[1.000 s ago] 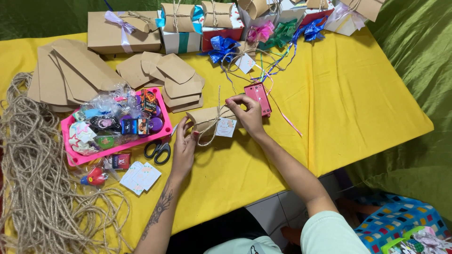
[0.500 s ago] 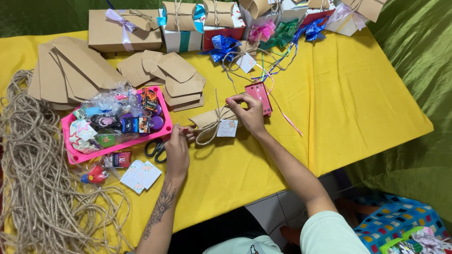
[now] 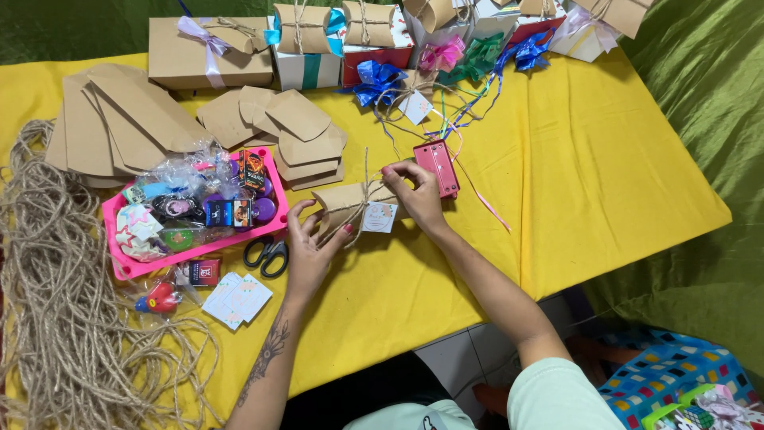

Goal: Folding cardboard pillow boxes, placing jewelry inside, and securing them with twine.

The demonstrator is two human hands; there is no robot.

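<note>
Kraft-paper pillow box (image 3: 348,205) lay on the yellow table (image 3: 589,183), centre, just right of the pink tray (image 3: 274,225) and near the red hole punch (image 3: 437,167). Jute twine (image 3: 364,191) was tied round its middle w/ a small white tag (image 3: 379,216) hanging off the knot. Left hand (image 3: 310,251) cupped the box's near-left end, fingers spread and curled under it, thumb up against the side. Right hand (image 3: 418,195) sat at the box's right end, thumb & fingertips pressed together, pinching at the twine or the paper edge there; can't tell which.

Judging by looks: box probably v. light, thin card, hollow, so it would dent or crease if squeezed mid-body. Curved end flaps likely pop open under pressure. Best held lightly at both ends or under the belly, not by the tag, which could tear off. Twine looked rough, grippy, not slippery; it should hold a knot w/o much tension.

Around: black scissors (image 3: 267,255) just left of left hand; more white tags (image 3: 236,299) near-left; flat kraft blanks (image 3: 119,123) far-left; big loose jute pile (image 3: 56,318) at left edge; finished wrapped boxes w/ ribbons (image 3: 374,80) along far edge.
</note>
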